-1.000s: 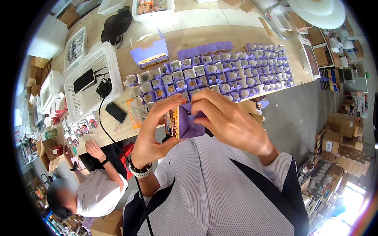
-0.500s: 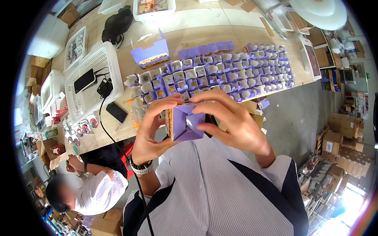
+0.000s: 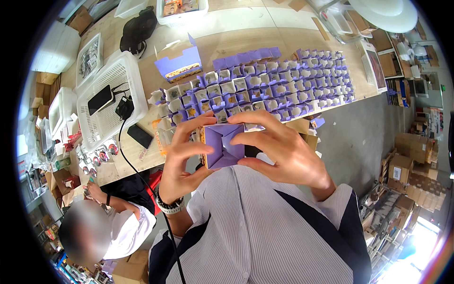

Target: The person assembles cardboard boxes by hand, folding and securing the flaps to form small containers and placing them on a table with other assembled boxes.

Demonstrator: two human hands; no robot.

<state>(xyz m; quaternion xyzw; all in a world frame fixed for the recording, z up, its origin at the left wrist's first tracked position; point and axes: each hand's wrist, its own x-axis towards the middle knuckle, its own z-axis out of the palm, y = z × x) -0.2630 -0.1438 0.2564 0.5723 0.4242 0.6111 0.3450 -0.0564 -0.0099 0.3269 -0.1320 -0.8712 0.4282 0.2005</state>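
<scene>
Between my hands, in front of my chest, is a small purple cardboard box [image 3: 218, 152] with its folded flaps facing up and a dark gap at their middle. My left hand [image 3: 185, 154] grips the box's left side, its thumb and fingers curled around the edges. From the right, my right hand [image 3: 279, 146] holds the far edge and right side, with a finger on the flaps. Just beyond stand rows of open purple boxes [image 3: 257, 81], several with small items inside. A larger purple display box [image 3: 178, 66] stands open behind them at the left.
A white basket [image 3: 137, 85] with a phone and a black adapter stands on the left. Another dark phone [image 3: 140, 136] lies beside it. A black cable [image 3: 156, 194] runs down past my left arm. A co-worker [image 3: 125, 222] sits at the lower left.
The flaps on the box have shifted inward and a finger of my left hand has come over its top. The co-worker's head and arm have moved.
</scene>
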